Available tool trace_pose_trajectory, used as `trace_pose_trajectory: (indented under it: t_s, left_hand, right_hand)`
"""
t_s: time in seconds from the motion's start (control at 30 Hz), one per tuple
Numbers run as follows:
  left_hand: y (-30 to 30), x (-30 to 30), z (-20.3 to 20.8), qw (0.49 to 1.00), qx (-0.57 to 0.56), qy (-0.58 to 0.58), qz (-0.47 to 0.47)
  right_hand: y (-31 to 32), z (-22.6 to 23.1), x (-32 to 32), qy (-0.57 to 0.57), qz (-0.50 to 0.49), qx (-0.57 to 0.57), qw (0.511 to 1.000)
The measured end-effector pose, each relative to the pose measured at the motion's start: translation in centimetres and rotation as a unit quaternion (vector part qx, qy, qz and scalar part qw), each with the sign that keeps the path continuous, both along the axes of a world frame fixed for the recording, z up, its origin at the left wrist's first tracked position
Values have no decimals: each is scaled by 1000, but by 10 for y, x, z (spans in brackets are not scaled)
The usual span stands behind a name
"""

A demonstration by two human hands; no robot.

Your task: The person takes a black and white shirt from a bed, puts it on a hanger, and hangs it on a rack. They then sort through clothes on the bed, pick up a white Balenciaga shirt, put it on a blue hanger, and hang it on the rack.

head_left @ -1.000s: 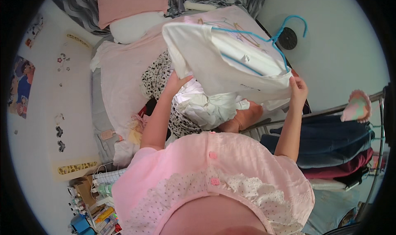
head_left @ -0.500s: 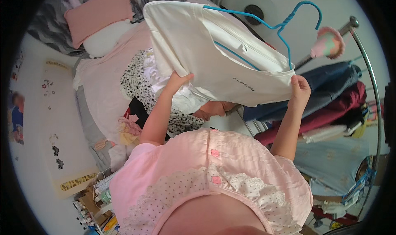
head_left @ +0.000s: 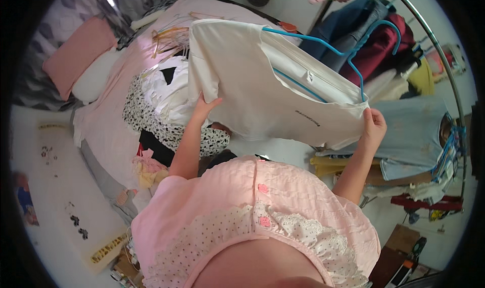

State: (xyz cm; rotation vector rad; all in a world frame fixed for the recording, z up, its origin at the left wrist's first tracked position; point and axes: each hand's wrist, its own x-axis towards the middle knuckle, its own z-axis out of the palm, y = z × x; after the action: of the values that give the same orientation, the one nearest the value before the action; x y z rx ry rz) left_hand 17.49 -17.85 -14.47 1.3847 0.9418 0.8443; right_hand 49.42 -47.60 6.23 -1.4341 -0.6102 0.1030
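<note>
A white shirt (head_left: 247, 86) with small dark lettering on its front is stretched out before me, with a blue hanger (head_left: 336, 50) inside it. The hanger's hook sticks out past the neckline at the upper right, and its lower bar shows through the neck opening. At the shirt's left part, my left hand (head_left: 203, 108) is closed on the cloth, thumb in front and the other fingers hidden behind. My right hand (head_left: 374, 125) pinches the neckline edge near the hanger's right arm. The shirt's back side is mostly hidden.
Left lies a bed (head_left: 103, 124) with a pink pillow (head_left: 81, 58), a heap of white and black-spotted clothes (head_left: 151, 111) and several loose hangers (head_left: 172, 38). On the right, a metal rack (head_left: 444, 55) carries dark jackets (head_left: 333, 30) and a light blue garment (head_left: 409, 131).
My view has swung, so the bed sits further left and lower and the rack clothes further up and left. Both hands still hold the shirt, now slightly lower in the picture.
</note>
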Motion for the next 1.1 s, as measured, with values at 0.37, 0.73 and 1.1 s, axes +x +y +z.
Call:
trace_pose_trajectory:
  t_s: [0.37,0.73,1.1]
  left_hand:
    - [18,33,43,962,64,-68,-256]
    - [-15,93,73,944,-25,45,-327]
    - [24,103,39,920,75,18,-385]
  right_hand:
    - [-105,-21,-10,-9,-132,-75,988]
    - [-121,-25,-45,37,-166,-67,983]
    - [-157,-48,-51,5,-246,-76,966]
